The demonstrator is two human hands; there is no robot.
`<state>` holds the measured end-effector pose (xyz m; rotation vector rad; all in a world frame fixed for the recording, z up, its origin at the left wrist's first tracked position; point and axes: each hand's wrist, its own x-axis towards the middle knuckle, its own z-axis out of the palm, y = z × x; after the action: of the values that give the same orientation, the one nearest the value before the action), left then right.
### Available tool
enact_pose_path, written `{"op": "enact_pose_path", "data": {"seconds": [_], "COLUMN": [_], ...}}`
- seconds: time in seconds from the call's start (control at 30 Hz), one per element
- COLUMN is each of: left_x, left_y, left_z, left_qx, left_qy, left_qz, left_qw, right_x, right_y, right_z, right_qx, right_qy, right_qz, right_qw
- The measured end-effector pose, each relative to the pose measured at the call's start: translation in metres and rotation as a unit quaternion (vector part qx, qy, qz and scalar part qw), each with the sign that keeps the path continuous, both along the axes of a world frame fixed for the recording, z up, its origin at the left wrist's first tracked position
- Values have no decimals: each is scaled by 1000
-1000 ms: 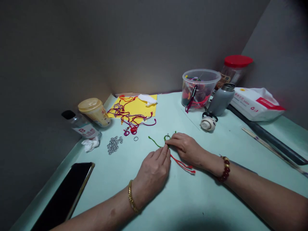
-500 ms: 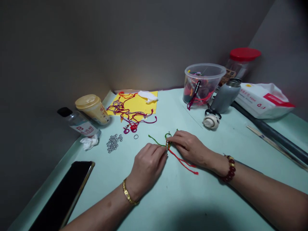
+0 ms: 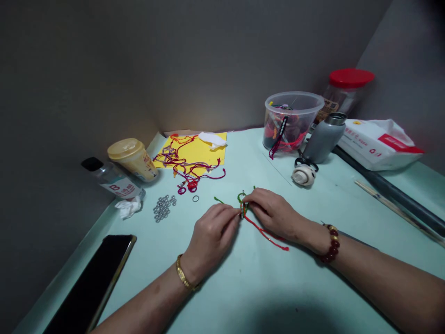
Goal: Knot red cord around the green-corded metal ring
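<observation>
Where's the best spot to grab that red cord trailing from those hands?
Pinch the red cord near its free end, coming from the near side: that end trails loose on the pale green surface, while its upper end runs in between the left hand and right hand.

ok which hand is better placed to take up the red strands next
Probably the right hand: the red strands trail out on its side, just below it, while the left hand sits across the knotted cord piece, with its fingertips against it.
</observation>
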<state>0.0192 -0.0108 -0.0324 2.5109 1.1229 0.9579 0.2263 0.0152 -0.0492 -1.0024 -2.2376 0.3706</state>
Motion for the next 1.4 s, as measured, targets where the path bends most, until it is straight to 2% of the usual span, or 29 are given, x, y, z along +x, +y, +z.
{"op": "enact_pose_path", "data": {"seconds": [0.07,0.13,0.37,0.53,0.73,0.97,1.07,1.13,1.27,1.4], "left_x": [-3,-4,4,12,12,12,14,14,14,14], "left_y": [5,12,23,20,19,13,9,7,7,8], "left_z": [0,1,18,22,18,16,15,12,5,1], "left_qx": [-37,-63,-123,-126,-121,-154,-133,-94,-12,-3], "left_qy": [-47,-43,114,158,121,108,131,149,166,175], "left_qz": [17,23,5,17,16,26,38,38,-19,-63], "left_qw": [998,997,986,979,985,982,982,984,986,983], "right_x": [0,-1,-2,-3,-5,-4,1,5,10,8], "right_y": [0,1,-3,-10,-8,-7,-2,3,10,10], "right_z": [0,-1,2,6,9,16,19,22,27,27], "right_qx": [-7,-11,-26,-44,-78,-117,-139,-190,-291,-274], "right_qy": [-5,-26,-70,-72,-85,-49,-31,-9,31,34], "right_qz": [-6,-6,-4,0,-19,4,10,4,5,14], "right_qw": [1000,1000,997,996,993,992,990,982,956,961]}}
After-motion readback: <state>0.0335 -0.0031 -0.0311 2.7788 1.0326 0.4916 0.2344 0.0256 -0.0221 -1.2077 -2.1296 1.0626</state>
